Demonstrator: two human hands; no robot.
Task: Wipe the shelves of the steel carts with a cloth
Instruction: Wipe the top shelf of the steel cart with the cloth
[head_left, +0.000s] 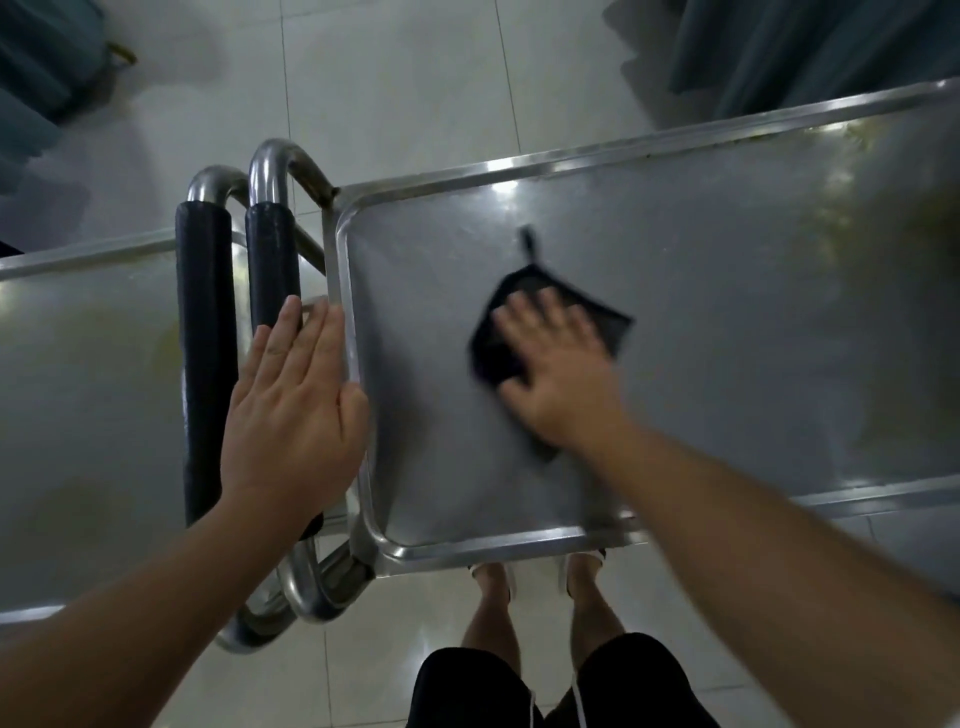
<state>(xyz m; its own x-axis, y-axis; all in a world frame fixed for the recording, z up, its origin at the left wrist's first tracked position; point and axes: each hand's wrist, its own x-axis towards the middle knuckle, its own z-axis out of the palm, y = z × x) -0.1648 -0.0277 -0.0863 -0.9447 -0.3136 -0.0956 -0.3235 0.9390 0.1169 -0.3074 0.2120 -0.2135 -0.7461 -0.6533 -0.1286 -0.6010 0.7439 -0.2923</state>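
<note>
Dim indoor light, cool grey-green cast. Overhead glare spots on the steel shelf (727, 291) near upper centre, and bright streaks along its rim. Pale sheen on the floor tiles (395, 88) at the top. Motion blur smears the right hand (558, 364) and dark cloth (545, 317); the left hand (293, 400) is sharper. Wide-angle bending at the frame edges; corners are soft and murky.
</note>
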